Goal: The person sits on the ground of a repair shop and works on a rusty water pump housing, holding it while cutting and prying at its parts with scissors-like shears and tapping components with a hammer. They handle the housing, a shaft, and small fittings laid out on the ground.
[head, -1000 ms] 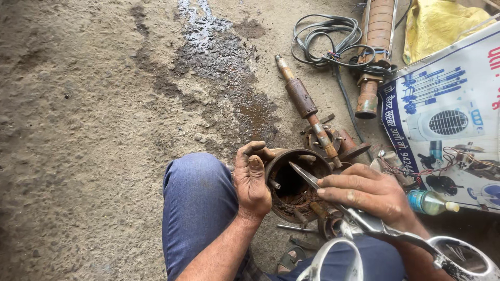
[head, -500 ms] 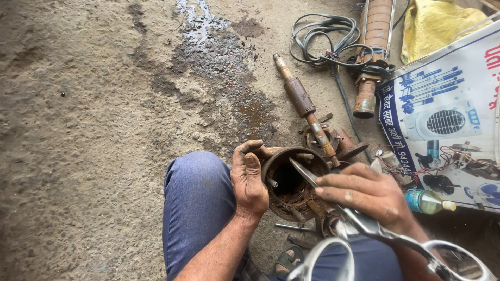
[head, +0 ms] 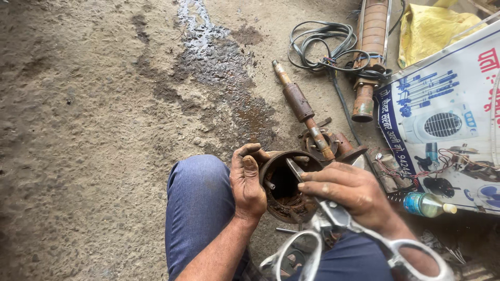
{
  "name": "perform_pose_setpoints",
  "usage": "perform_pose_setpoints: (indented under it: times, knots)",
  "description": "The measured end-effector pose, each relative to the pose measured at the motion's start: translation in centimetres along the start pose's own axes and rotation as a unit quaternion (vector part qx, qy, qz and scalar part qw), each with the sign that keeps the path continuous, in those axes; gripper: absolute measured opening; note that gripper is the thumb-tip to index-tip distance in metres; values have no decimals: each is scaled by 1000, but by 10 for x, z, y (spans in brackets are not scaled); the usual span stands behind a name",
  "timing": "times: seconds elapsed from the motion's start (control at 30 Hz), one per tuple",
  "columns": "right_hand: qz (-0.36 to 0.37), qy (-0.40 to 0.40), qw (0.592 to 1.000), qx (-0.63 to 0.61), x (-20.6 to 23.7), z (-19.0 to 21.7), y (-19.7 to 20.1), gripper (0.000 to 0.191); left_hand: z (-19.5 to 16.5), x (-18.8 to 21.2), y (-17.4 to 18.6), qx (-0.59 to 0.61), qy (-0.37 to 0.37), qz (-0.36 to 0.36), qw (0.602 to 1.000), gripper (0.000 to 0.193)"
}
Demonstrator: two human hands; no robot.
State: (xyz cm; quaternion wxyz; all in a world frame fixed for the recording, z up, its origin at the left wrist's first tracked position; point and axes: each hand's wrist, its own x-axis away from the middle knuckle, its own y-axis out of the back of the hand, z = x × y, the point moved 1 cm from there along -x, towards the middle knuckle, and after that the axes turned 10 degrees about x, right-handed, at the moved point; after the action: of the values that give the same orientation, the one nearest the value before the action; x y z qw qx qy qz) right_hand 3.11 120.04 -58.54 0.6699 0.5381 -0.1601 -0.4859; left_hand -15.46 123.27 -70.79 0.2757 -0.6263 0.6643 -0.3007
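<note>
Rusty metal marks nearly everything on this rough concrete floor (head: pixel 78 130); a printed white sheet (head: pixel 448 119) with a blue border, blue drawings and red lettering lies along the floor's right edge, its far side cut off; a crumpled yellow bag (head: pixel 432 26) sits at the upper right corner, partly out of view; a small clear bottle (head: pixel 428 204) with a blue label and yellow cap lies on its side just below the sheet. Near the bottom edge, the left hand (head: pixel 247 182) wraps around the rim of a round, rusted housing (head: pixel 286 184), its dark inside crusted and hard to read; the right hand (head: pixel 349 192) closes on a large pair of steel scissors (head: pixel 333 218), blade tip poked into the housing, the looped handles partly cut off below. A long rusty shaft (head: pixel 302 106) rests just behind the housing; a corroded pump cylinder (head: pixel 371 57) and coiled black cable (head: pixel 323 47) lie toward the top edge; a wet dark stain (head: pixel 219 67) spreads mid-floor; blue trouser knees (head: pixel 200 208) frame the hands.
</note>
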Motion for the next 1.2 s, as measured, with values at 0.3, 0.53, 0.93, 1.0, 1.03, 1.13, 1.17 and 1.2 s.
perform_pose_setpoints:
  times: [0.3,0.53,0.93,1.0,1.03,1.13,1.17,1.2]
  knots:
    - [2,-9,1000,-24,2,17,10,24,1,0,1,5,-1,1,1000,38]
    - [4,-10,999,51,-7,5,12,30,0,0,1,-15,1,-2,1000,40]
    - [-15,-8,999,41,3,-3,4,27,-4,0,-1,-28,4,-13,1000,40]
    - [-23,-23,999,33,0,-9,2,30,-4,0,0,-26,-1,-4,1000,41]
    - [-18,-36,999,25,-1,-12,2,27,-3,0,0,-26,-1,-1,1000,40]
    - [2,-65,998,-6,-4,-15,6,23,-3,-1,1,-45,4,-2,999,41]
    - [8,-62,998,-15,-5,-15,9,25,-3,-1,1,-60,3,-5,998,41]
    - [13,-58,998,-22,-6,-15,11,27,-3,-1,1,-74,0,-7,997,42]
